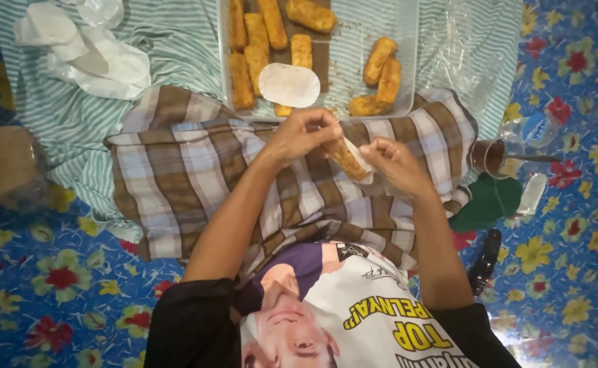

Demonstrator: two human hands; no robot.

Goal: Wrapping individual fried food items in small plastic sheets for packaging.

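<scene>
Breaded roll [345, 158] sits between both hands above the plaid-covered lap [196, 170], at about 6 o'clock from the clear tray [408, 61]; a thin pale wrapper sheet [361, 163] curls round its lower end. Left hand [299, 133] has its grip closed on the upper end, fingertips pinching from above; right hand [395, 163] has its grip closed on the lower end and the wrapper edge. The roll looks light and short, firm enough to hold its line yet probably soft inside, with a crumbly coat that would shed if squeezed; the wrapper looks limp, thin and easy to tear; holding at the two ends with fingertips seems the safest hold. More fried rolls [254, 51] lie in the tray at 12 o'clock, with a round pale wrapper [288, 85] resting on them; crumpled white plastic [87, 54] lies at 10 o'clock; a cup of dark sauce [487, 157] stands at 3 o'clock on the flowered floor mat [53, 279].
</scene>
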